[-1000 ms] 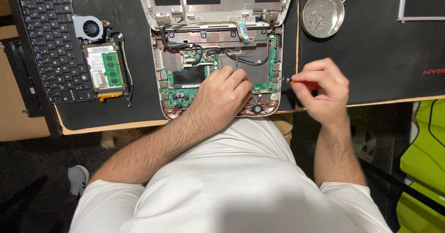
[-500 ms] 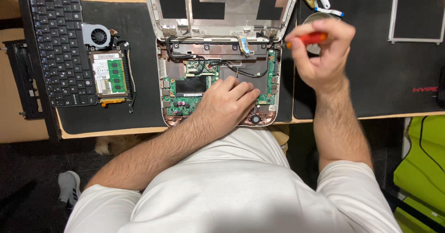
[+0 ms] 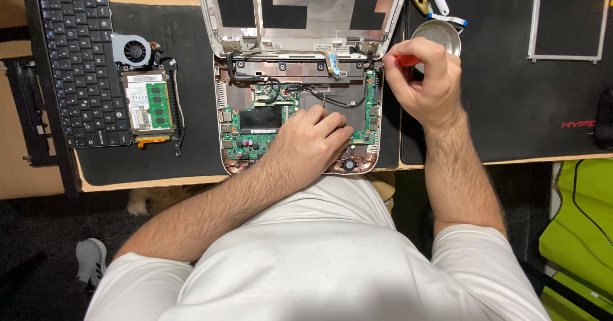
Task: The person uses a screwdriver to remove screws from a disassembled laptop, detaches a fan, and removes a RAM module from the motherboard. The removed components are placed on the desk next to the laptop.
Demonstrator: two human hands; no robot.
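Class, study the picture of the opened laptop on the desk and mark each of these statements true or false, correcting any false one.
1. The left hand rests flat on the laptop's circuit board. True.
2. The right hand holds a red-handled screwdriver. True.
3. The removed keyboard lies right of the laptop. False: it lies to the left.
4. The small fan is still mounted inside the laptop. False: it lies on the black mat beside the keyboard.
5. A round metal dish sits just beyond the right hand. True.
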